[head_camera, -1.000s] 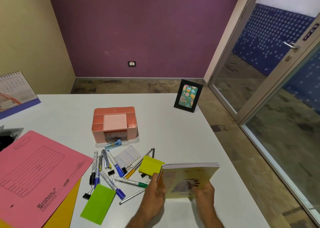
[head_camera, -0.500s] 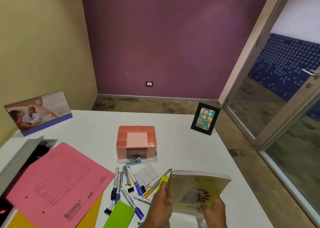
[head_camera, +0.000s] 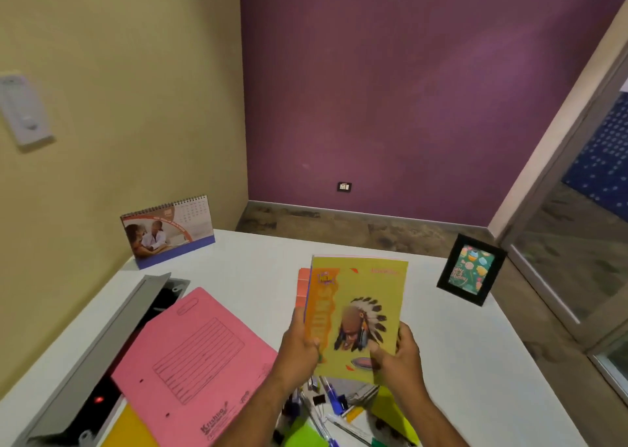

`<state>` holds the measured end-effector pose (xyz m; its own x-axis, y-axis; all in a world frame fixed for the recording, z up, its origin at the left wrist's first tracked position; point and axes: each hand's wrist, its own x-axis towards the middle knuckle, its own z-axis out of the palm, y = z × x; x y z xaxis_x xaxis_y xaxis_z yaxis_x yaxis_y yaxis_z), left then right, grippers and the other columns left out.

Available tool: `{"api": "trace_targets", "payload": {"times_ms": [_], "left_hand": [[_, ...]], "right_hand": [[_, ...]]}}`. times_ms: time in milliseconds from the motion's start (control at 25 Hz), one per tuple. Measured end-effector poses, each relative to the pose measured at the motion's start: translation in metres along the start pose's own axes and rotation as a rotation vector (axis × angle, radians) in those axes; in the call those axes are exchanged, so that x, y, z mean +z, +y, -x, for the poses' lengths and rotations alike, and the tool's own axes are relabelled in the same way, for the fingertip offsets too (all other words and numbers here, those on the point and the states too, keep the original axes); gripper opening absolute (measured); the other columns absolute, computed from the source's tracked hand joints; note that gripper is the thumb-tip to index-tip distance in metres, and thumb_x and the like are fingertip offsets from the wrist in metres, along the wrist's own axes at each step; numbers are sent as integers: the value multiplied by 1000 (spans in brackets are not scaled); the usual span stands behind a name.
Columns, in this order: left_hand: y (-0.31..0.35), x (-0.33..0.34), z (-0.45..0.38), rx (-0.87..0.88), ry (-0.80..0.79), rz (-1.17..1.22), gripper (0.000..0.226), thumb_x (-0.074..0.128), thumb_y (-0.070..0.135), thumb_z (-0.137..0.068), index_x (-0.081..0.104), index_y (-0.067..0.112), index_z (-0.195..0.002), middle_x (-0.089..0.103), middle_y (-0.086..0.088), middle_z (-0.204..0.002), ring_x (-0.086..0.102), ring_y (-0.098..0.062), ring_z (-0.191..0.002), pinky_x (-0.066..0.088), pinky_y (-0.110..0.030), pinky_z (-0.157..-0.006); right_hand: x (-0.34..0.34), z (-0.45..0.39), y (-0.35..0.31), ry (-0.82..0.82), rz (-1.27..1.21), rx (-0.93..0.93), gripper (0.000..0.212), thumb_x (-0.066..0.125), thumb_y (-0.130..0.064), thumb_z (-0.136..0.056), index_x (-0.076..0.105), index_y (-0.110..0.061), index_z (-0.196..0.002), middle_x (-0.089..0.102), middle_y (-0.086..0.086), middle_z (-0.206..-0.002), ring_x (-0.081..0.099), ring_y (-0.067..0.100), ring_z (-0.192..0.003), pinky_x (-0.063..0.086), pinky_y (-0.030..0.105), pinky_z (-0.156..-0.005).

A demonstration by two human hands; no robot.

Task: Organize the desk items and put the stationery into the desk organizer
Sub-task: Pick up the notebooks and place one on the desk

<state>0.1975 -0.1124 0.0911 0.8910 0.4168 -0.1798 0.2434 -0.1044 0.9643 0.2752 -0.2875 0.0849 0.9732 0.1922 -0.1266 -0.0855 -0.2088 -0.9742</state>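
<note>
I hold a yellow-green notebook (head_camera: pixel 360 314) upright above the white desk (head_camera: pixel 258 276), its cover with a feather-headdress picture facing me. My left hand (head_camera: pixel 300 344) grips its left edge and my right hand (head_camera: pixel 397 353) grips its lower right corner. The salmon desk organizer (head_camera: pixel 303 286) shows only as a sliver behind the notebook's left edge. Under my forearms lie several pens and markers (head_camera: pixel 331 400), a black binder clip (head_camera: pixel 318 399) and green and yellow sticky pads (head_camera: pixel 302 434).
A pink file folder (head_camera: pixel 197 348) lies on the left over a yellow folder (head_camera: pixel 131 426), next to a grey open cable hatch (head_camera: pixel 102 341). A desk calendar (head_camera: pixel 166 230) stands at the back left. A black picture frame (head_camera: pixel 470 269) stands at the back right near the desk's edge.
Both hands raised the notebook from flat and low to upright with its cover facing me. It now hides most of the organizer. The view tilted up and left.
</note>
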Motion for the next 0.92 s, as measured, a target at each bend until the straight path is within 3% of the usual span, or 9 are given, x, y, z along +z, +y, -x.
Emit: {"api": "trace_targets", "payload": {"times_ms": [80, 160, 280, 400, 560, 720, 840, 920], "left_hand": [[5, -30, -10, -27, 71, 14, 41, 50, 0, -91, 37, 30, -115, 62, -3, -101, 69, -24, -86, 61, -43, -60], [10, -59, -22, -41, 141, 25, 44, 49, -1, -93, 31, 29, -120, 60, 1, -101, 68, -18, -84, 58, -32, -54], [19, -98, -41, -37, 277, 36, 44, 50, -3, -91, 42, 29, -121, 62, 7, -96, 66, -14, -80, 51, -25, -50], [19, -132, -69, -29, 387, -13, 42, 49, -9, -85, 61, 26, -103, 61, 5, -86, 65, -18, -72, 53, -32, -54], [1, -174, -119, -60, 397, -121, 31, 49, -7, -82, 66, 19, -86, 65, -10, -84, 62, -26, -67, 46, -31, -52], [-12, -202, -169, -128, 406, -143, 32, 51, -3, -87, 63, 27, -85, 67, -2, -85, 66, -27, -76, 57, -43, -65], [-33, -215, -210, -158, 413, -171, 31, 51, -4, -88, 64, 24, -93, 69, -1, -91, 68, -28, -81, 58, -44, -68], [-48, -219, -233, -186, 422, -191, 26, 52, 0, -92, 62, 21, -104, 68, -4, -103, 65, -26, -83, 57, -41, -65]], "right_hand": [[30, -14, -9, -33, 37, -12, 47, 68, 7, -83, 56, -26, -113, 70, -2, -105, 70, 13, -89, 57, 19, -60], [64, -26, -20, -89, 46, 10, 47, 72, 4, -81, 59, -25, -116, 73, -2, -104, 72, 11, -86, 62, 35, -69], [113, -46, -36, -123, 76, 24, 48, 71, 2, -79, 60, -24, -118, 72, -4, -102, 71, 16, -89, 61, 46, -79], [156, -68, -49, -170, 99, 45, 47, 67, 5, -76, 60, -25, -111, 71, -4, -100, 70, 15, -88, 61, 39, -75], [213, -108, -50, -186, 147, 83, 44, 57, -3, -72, 62, -26, -110, 72, -3, -104, 69, 16, -88, 62, 39, -75], [260, -147, -44, -173, 112, 156, 28, 49, -6, -88, 62, -20, -109, 71, 0, -103, 70, 15, -81, 58, 26, -56], [291, -180, -31, -148, 153, 175, 25, 54, -13, -85, 64, -20, -107, 73, 2, -106, 71, 20, -85, 63, 37, -68], [307, -199, -21, -131, 195, 174, 24, 56, -15, -85, 64, -20, -106, 70, 4, -109, 70, 20, -87, 61, 32, -64]]}}
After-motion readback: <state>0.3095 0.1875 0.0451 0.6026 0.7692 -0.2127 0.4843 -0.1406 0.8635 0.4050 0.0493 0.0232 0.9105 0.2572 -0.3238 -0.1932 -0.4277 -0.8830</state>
